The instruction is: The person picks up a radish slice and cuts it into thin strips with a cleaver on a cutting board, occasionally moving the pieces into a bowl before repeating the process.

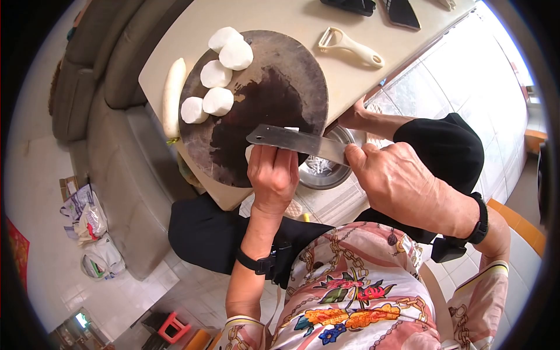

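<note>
The right hand (394,182) gripped the knife (286,139) over the round board (291,58); the left hand (273,178), close beside the blade, covered most of a white piece (249,153) pressed to the board. The board's edge partly hid the metal bowl (326,168), blurring whatever shreds lay inside.

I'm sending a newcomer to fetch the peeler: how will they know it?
On the pale table, find the large round chopping board. The peeler lies on the tabletop to its right. It is off-white, with an open loop head and a hole at the handle's end, unlike the dark, phone-like slab beyond it.
</note>
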Available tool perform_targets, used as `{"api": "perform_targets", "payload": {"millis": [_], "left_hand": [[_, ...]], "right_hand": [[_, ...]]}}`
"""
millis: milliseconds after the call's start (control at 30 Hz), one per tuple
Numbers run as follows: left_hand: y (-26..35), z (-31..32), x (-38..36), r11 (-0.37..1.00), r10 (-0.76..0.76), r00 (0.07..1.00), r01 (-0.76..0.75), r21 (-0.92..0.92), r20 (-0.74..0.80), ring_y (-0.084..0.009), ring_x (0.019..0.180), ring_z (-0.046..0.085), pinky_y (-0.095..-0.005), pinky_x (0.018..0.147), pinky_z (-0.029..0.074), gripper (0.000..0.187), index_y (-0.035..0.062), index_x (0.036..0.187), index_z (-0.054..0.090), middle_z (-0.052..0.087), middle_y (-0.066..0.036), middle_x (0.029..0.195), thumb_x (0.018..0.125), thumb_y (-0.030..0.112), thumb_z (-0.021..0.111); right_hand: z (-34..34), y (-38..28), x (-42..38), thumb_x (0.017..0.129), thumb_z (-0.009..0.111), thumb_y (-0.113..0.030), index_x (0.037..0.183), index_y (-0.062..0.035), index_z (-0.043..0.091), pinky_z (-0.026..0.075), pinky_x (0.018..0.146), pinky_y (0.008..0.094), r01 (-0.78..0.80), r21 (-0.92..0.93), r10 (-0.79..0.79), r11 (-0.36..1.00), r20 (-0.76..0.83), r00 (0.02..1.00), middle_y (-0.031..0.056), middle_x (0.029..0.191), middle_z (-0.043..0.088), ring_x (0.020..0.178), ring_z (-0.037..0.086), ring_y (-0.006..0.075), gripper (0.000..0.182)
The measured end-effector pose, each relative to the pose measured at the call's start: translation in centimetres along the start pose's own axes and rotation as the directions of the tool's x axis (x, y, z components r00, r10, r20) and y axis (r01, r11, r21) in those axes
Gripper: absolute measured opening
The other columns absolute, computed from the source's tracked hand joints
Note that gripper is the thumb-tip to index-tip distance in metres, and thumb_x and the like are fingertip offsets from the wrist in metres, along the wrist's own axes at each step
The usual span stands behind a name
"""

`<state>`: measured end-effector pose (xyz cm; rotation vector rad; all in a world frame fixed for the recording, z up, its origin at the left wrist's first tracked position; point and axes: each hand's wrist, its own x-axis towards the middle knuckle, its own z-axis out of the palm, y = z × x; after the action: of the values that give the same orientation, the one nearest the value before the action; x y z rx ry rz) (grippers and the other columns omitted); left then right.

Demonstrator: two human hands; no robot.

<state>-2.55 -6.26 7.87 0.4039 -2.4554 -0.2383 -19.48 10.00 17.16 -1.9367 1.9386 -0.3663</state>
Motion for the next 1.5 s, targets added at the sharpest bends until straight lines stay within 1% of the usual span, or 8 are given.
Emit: {"api": "perform_targets", "payload": {"millis": [167, 233, 433, 700, 933, 1100, 1233, 1500], "left_hand": [[-0.2, 0.1, 0.0, 1.000, 0.011, 1.000, -0.011, -0.023, -0.012, -0.0367, 0.084, 0.064, -0.0440, 0.076, 0.054, 0.023, -0.0017, 0.095, 0.071, 0.065, -0.015, 0.093, 0.073, -0.006, 0.072], [-0.2, 0.1, -0.1, 0.999, 0.033, 0.999, -0.033, -0.014, -0.031, -0.0352, 0.083, 0.064, -0.0432, 0.075, 0.055, 0.023, -0.0011, 0.094, 0.072, 0.064, -0.014, 0.092, 0.072, -0.006, 0.073], [-0.1, 0.1, -0.2, 0.999, 0.016, 0.998, -0.018, -0.031, -0.054, -0.0345, 0.082, 0.064, -0.0426, 0.075, 0.055, 0.021, -0.0010, 0.093, 0.071, 0.064, -0.014, 0.093, 0.073, -0.005, 0.073], [-0.2, 0.0, -0.2, 1.000, 0.023, 1.000, -0.023, -0.007, -0.017, -0.0347, 0.081, 0.064, -0.0423, 0.073, 0.055, 0.021, -0.0009, 0.092, 0.071, 0.064, -0.014, 0.093, 0.072, -0.005, 0.072], [-0.3, -0.1, -0.5, 0.998, 0.006, 0.999, -0.009, -0.060, -0.051, -0.0364, 0.083, 0.064, -0.0441, 0.076, 0.054, 0.022, -0.0009, 0.095, 0.070, 0.066, -0.014, 0.093, 0.074, -0.006, 0.073], [-0.3, -0.2, -0.4, 0.999, 0.049, 0.998, -0.049, -0.005, -0.038, -0.0330, 0.080, 0.063, -0.0411, 0.071, 0.054, 0.020, -0.0013, 0.090, 0.071, 0.065, -0.013, 0.088, 0.071, -0.007, 0.073], [-0.4, -0.2, -0.4, 0.999, 0.041, 0.999, -0.042, -0.027, -0.033, -0.0355, 0.080, 0.063, -0.0435, 0.074, 0.053, 0.018, -0.0037, 0.091, 0.070, 0.066, -0.014, 0.091, 0.074, -0.006, 0.073], [-0.2, -0.3, -0.2, 0.999, 0.037, 0.998, -0.037, -0.020, -0.045, -0.0368, 0.085, 0.063, -0.0439, 0.076, 0.053, 0.019, -0.0020, 0.091, 0.070, 0.065, -0.015, 0.094, 0.073, -0.006, 0.074]], "right_hand": [[-0.5, 0.5, 1.2, 0.066, 0.061, 0.006, 0.087, 0.0054, 0.050, 0.049, 0.054, 0.0419, 0.058, 0.006, -0.058, 0.998, 0.010, 0.998, 0.0157, 0.066, 0.059, 0.061, 0.063, 0.0359, 0.023], [0.2, 0.2, 2.3, 0.067, 0.060, 0.006, 0.083, 0.0050, 0.050, 0.049, 0.055, 0.0426, 0.124, 0.014, -0.122, 0.992, -0.080, 0.989, 0.0171, 0.064, 0.058, 0.061, 0.063, 0.0369, 0.018], [1.1, 0.3, 2.7, 0.069, 0.058, 0.008, 0.081, 0.0051, 0.049, 0.048, 0.054, 0.0451, 0.071, 0.111, -0.052, 0.991, -0.172, 0.984, 0.0182, 0.060, 0.057, 0.058, 0.061, 0.0385, 0.015], [-0.3, -0.8, 1.3, 0.068, 0.058, 0.008, 0.084, 0.0055, 0.050, 0.049, 0.054, 0.0427, 0.007, 0.025, -0.007, 1.000, 0.011, 1.000, 0.0185, 0.065, 0.059, 0.058, 0.062, 0.0384, 0.018], [1.3, -1.0, 4.1, 0.068, 0.059, 0.007, 0.081, 0.0060, 0.051, 0.049, 0.055, 0.0451, 0.035, 0.094, -0.023, 0.995, -0.126, 0.992, 0.0195, 0.060, 0.057, 0.060, 0.063, 0.0395, 0.015], [0.8, -1.1, 2.3, 0.068, 0.058, 0.007, 0.081, 0.0064, 0.051, 0.049, 0.054, 0.0451, 0.040, 0.107, -0.029, 0.993, -0.100, 0.995, 0.0205, 0.061, 0.057, 0.060, 0.063, 0.0398, 0.015], [0.3, -1.1, 1.5, 0.067, 0.057, 0.008, 0.080, 0.0064, 0.050, 0.050, 0.053, 0.0454, 0.006, 0.079, -0.003, 0.997, -0.036, 0.999, 0.0213, 0.061, 0.058, 0.059, 0.063, 0.0405, 0.015], [1.3, -0.8, 3.1, 0.066, 0.059, 0.007, 0.080, 0.0061, 0.051, 0.049, 0.053, 0.0453, 0.041, 0.117, -0.028, 0.992, -0.108, 0.994, 0.0214, 0.059, 0.057, 0.057, 0.062, 0.0403, 0.016]]}}
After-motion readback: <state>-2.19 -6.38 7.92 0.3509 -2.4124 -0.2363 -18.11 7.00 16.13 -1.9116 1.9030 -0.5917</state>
